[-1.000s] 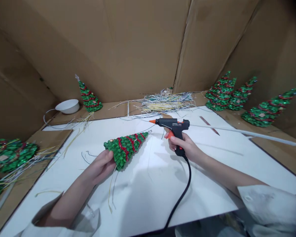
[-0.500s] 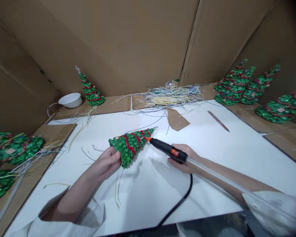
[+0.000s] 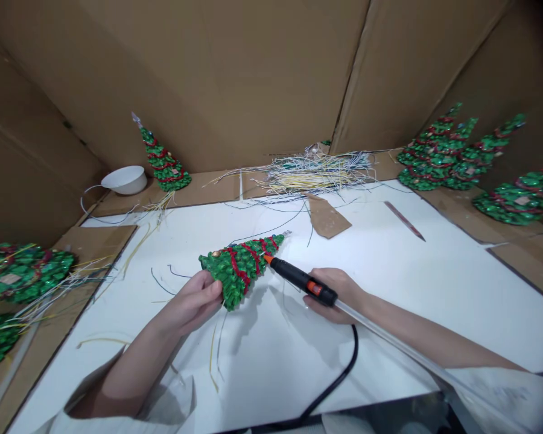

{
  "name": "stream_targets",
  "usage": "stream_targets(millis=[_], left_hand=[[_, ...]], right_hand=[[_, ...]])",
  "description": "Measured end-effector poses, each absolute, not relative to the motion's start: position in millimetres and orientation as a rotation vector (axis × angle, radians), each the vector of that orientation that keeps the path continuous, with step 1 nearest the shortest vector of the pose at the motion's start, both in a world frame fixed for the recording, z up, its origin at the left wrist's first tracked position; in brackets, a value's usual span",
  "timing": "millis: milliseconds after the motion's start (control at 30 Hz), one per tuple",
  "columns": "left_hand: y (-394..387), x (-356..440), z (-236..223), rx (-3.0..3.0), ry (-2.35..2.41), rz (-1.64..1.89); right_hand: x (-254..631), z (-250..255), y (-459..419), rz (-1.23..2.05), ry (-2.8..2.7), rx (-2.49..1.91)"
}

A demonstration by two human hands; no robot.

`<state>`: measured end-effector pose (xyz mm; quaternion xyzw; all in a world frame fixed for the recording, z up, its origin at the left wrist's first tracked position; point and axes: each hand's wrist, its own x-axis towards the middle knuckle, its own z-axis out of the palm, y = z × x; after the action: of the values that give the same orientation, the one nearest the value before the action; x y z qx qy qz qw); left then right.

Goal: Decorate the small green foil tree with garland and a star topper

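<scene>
- My left hand grips the small green tree by its base, tip angled far-right, exposing its side.
- My right hand clasps the glue gun, nozzle touching the tree, mid-table.

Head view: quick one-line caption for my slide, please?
Left hand holds a small green tree by its base while right hand points the glue gun nozzle at its side.

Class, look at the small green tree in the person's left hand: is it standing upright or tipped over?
Tipped. The left hand grips the green tree by its base, its tip pointing sideways toward the glue gun.
</scene>
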<state>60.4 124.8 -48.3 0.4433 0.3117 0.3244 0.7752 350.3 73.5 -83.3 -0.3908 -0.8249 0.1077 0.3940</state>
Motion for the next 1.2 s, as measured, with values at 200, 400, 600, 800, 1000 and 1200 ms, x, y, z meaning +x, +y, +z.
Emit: stream_targets(millis=[200,400,600,800,1000,1200], left_hand=[[125.0,59.7,-49.9,0.936,0.661,0.703],[124.4,59.9,-49.0,0.937,0.636,0.68],[124.6,60.1,-49.7,0.957,0.677,0.689],[127.1,58.4,-53.8,0.951,0.696,0.689],[126.9,60.5,-50.9,0.908,0.725,0.688],[126.3,62.0,-49.9,0.878,0.731,0.708]], right_hand=[[350.1,-84.4,73.5,0.274,-2.11,-1.048],[349.8,-86.6,73.4,0.275,-2.116,-1.077],[349.6,-85.7,73.6,0.25,-2.117,-1.066],[349.5,-86.4,73.0,0.213,-2.121,-1.091],[350.3,-87.3,72.8,0.197,-2.133,-1.073],[348.5,-86.7,73.2,0.157,-2.114,-1.059]])
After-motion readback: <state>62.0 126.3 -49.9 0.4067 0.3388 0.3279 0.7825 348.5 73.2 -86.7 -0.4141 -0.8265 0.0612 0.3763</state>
